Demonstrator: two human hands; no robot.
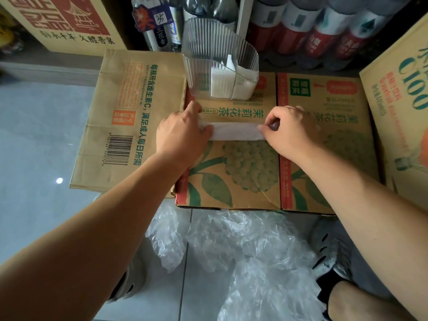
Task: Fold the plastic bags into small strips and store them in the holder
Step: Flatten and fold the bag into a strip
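Strip (235,132) of folded bag flat on the carton (243,181), long axis side to side. Left hand (180,137) curled over one end, right hand (289,133) pinching the other between thumb and forefinger. Holder (203,66) upright straight beyond, about equally near both.

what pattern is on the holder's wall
Clear plastic with vertical ribbing; the holder shows best in the head view, folded white bags visible through it.
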